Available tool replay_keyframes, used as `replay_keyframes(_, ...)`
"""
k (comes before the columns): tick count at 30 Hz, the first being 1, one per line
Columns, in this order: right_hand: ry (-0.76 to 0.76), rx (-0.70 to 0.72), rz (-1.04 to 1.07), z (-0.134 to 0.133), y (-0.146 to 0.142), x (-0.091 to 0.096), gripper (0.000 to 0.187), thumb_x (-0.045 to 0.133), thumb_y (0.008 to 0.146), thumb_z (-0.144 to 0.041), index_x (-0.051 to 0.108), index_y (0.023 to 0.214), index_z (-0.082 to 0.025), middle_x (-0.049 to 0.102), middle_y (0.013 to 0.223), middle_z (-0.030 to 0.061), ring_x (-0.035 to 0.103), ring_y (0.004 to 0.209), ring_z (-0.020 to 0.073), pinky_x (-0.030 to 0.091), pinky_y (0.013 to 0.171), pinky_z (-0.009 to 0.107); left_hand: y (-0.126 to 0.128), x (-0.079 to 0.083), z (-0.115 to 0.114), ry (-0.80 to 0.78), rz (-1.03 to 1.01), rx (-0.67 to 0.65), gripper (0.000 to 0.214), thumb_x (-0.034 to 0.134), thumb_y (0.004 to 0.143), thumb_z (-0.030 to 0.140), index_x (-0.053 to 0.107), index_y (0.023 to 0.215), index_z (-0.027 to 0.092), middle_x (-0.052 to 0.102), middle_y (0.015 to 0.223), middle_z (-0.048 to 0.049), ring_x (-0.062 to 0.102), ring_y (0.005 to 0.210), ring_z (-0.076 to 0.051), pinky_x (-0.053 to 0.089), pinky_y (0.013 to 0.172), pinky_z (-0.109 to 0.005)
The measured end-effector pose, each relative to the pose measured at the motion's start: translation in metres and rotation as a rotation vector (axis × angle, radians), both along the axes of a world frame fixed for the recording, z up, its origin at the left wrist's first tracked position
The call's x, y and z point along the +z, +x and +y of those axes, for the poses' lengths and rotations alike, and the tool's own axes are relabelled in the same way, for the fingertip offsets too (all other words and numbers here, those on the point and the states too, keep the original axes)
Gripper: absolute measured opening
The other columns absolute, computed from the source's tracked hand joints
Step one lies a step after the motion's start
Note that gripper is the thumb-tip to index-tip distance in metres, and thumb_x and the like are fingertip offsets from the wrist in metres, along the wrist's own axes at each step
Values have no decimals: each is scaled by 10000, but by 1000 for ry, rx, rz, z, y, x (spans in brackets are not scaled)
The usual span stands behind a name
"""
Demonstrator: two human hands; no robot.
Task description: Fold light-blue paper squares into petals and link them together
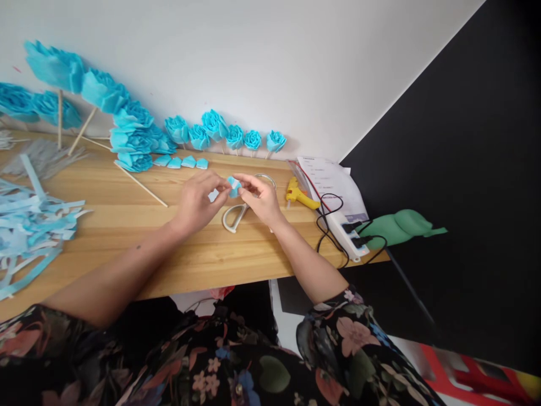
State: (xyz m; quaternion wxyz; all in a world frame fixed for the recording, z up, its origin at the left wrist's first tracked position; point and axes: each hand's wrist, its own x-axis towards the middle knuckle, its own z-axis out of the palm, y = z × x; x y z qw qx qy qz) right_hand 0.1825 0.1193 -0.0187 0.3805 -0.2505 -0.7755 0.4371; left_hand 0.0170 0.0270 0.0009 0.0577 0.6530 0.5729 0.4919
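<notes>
Between the fingertips of my left hand (203, 197) and my right hand (261, 196) is a small blue-and-white folded paper petal (234, 186). Both hands pinch it from opposite sides, above the wooden table. Scissors (235, 219) with pale handles lie beneath my right hand, which partly hides them. Behind my left hand, several folded blue petals (188, 162) lie in a short row. A bare wooden stick (143, 185) rests on the table to the left of that hand.
Blue paper roses (213, 125) on sticks lean along the white wall. Paper strips (29, 225) are heaped at the left. To the right lie a yellow glue gun (301, 194), printed sheets (333, 183) and a power strip (346, 237) with black cables. A green object (397, 226) is at the table's right edge.
</notes>
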Motion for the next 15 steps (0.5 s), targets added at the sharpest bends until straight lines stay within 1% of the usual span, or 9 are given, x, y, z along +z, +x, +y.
replay_keyframes(5, 43, -16, -42, 1, 0, 0, 339, 590, 856, -221, 729, 1164, -229, 762, 1080, 35, 698, 947, 155, 569, 882, 313, -1, -3, 1, -106, -349, -15, 175, 619, 846, 376, 634, 809, 206, 597, 712, -4, 522, 651, -145, 407, 617, -290)
replay_keyframes(8, 26, -33, -39, 3, 0, -1, 342, 583, 846, -215, 738, 1151, -230, 764, 1108, 33, 701, 964, 156, 567, 896, 316, -8, 0, 4, -98, -473, 17, 184, 621, 844, 391, 596, 799, 215, 577, 705, 12, 516, 656, -134, 386, 592, -284)
replay_keyframes(10, -8, -39, -10, 6, 0, -4, 336, 588, 848, -239, 741, 1146, -234, 764, 1131, 31, 703, 991, 160, 564, 913, 319, -21, 9, 7, -45, -502, 80, 178, 626, 841, 372, 577, 784, 210, 565, 700, 26, 506, 668, -120, 392, 608, -280)
replay_keyframes(12, -51, -39, 33, 10, 0, -7, 335, 605, 847, -279, 742, 1150, -236, 764, 1138, 31, 706, 1001, 166, 562, 922, 324, -41, 22, 8, 38, -527, 143, 163, 653, 826, 330, 581, 785, 189, 563, 712, 41, 477, 671, -88, 411, 651, -268)
replay_keyframes(13, -71, -37, 55, 11, 0, -9, 338, 616, 844, -300, 742, 1152, -239, 764, 1139, 30, 707, 1003, 169, 561, 926, 327, -53, 30, 8, 89, -523, 193, 171, 669, 816, 322, 586, 781, 176, 554, 699, 48, 462, 659, -72, 411, 651, -258)
replay_keyframes(15, -103, -36, 91, 15, 0, -12, 349, 639, 834, -335, 741, 1155, -244, 763, 1143, 28, 707, 1012, 176, 558, 936, 333, -78, 45, 1, 164, -449, 335, 222, 702, 796, 352, 610, 795, 149, 546, 664, 54, 437, 634, -54, 413, 641, -240)
